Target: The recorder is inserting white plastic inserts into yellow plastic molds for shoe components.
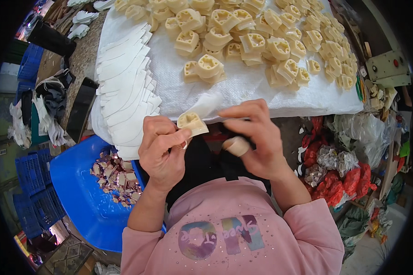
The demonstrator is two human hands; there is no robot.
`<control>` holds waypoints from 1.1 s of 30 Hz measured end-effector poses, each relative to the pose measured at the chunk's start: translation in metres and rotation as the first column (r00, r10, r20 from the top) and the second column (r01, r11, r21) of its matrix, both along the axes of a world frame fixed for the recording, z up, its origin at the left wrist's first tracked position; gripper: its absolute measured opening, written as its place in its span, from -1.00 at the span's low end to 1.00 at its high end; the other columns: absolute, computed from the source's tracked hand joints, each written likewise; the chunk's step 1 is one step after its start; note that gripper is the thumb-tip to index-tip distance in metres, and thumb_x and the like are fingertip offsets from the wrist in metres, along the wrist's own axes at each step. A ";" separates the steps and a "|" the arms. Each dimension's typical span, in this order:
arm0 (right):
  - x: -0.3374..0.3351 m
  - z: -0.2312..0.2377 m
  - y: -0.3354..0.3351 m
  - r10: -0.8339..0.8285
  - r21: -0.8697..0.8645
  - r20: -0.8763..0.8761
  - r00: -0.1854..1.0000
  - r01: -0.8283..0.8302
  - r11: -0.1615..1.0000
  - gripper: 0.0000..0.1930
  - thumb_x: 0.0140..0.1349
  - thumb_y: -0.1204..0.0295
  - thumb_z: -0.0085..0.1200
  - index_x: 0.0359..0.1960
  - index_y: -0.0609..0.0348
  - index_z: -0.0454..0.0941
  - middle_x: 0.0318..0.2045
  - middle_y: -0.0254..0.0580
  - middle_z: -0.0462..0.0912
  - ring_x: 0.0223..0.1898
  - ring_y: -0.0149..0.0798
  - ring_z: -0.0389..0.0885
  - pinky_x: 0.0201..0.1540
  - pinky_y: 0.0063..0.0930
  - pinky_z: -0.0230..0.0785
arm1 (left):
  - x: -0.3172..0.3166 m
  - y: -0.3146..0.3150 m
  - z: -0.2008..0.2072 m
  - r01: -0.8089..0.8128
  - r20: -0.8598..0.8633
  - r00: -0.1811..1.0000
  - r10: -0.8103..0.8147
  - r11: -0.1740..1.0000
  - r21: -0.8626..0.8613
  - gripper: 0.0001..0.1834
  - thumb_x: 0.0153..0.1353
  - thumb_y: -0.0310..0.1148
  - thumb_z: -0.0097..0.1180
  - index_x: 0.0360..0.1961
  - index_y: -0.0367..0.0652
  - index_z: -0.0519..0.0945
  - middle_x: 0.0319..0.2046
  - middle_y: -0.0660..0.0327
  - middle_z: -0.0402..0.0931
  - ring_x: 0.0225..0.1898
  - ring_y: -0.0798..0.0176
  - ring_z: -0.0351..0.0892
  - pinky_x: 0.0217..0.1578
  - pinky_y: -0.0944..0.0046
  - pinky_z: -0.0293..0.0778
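Observation:
My left hand [163, 149] pinches a small cream moulded piece [191, 123] with hollow cavities in its face, held just off the table's near edge. A thin white strip [204, 106], blurred, curves up and away behind the piece; whether it is fixed to it I cannot tell. Close by on the right is my right hand [257, 137], smeared by motion, its fingers apart with nothing seen between them. A beige sleeve-like cover [237, 146] sits around its thumb. Many similar cream pieces [209, 68] are heaped farther back on the table.
Overlapping white strips [124, 87] lie along the left of the white-covered table [170, 98]. Below them stands a blue tub [78, 183] with shiny pinkish scraps [119, 178]. A dark flat device [81, 107] leans at the left. Red plastic bags [330, 188] are piled at the right.

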State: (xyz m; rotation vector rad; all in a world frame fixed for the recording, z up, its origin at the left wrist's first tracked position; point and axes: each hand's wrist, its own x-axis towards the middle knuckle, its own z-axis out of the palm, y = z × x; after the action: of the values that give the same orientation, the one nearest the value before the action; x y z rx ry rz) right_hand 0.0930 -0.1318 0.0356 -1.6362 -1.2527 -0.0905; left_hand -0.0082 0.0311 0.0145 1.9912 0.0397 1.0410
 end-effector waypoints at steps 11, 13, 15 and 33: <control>-0.034 -0.025 -0.008 0.274 0.344 -0.908 0.318 0.190 0.920 -0.72 0.37 0.37 -0.15 -0.05 0.37 0.35 -0.17 -0.07 0.54 -0.12 -0.25 0.58 -0.04 -0.36 0.48 | 0.000 -0.023 0.000 0.312 0.082 0.948 -0.307 0.948 -0.062 -0.65 -0.19 -0.80 0.13 -0.31 -0.25 0.50 -0.28 0.00 0.48 -0.31 0.00 0.57 -0.33 0.18 0.52; -0.036 -0.027 -0.010 0.255 0.329 -0.909 0.329 0.194 0.924 -0.72 0.37 0.37 -0.15 -0.06 0.37 0.36 -0.16 -0.06 0.53 -0.12 -0.24 0.58 -0.04 -0.36 0.48 | 0.002 -0.024 0.002 0.278 0.066 0.959 -0.277 0.961 -0.002 -0.64 -0.20 -0.80 0.14 -0.31 -0.27 0.49 -0.29 0.00 0.48 -0.31 0.01 0.56 -0.35 0.20 0.50; -0.038 -0.027 -0.011 0.251 0.332 -0.903 0.349 0.194 0.923 -0.72 0.37 0.39 -0.16 -0.06 0.40 0.40 -0.15 -0.04 0.53 -0.11 -0.20 0.58 -0.04 -0.34 0.48 | 0.003 -0.025 0.001 0.242 0.050 0.968 -0.245 0.968 0.060 -0.64 -0.21 -0.81 0.14 -0.31 -0.29 0.49 -0.30 0.00 0.48 -0.32 0.02 0.56 -0.38 0.21 0.49; -0.003 -0.021 -0.015 0.026 -0.092 -0.675 0.737 -0.119 0.989 -0.74 0.29 0.38 -0.10 -0.12 0.31 0.48 -0.30 -0.13 0.60 -0.25 -0.31 0.60 -0.22 -0.46 0.44 | -0.001 -0.023 0.007 0.153 -0.286 0.955 -0.073 0.951 0.269 -0.80 -0.04 -0.71 0.15 -0.36 -0.31 0.47 -0.34 0.03 0.46 -0.36 0.09 0.48 -0.38 0.26 0.40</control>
State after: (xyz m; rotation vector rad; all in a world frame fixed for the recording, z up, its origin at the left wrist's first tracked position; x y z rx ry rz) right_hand 0.0899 -0.1472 0.0143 -1.5139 -0.7536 0.6063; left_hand -0.0088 0.0085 0.0217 2.3630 -0.0836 0.7217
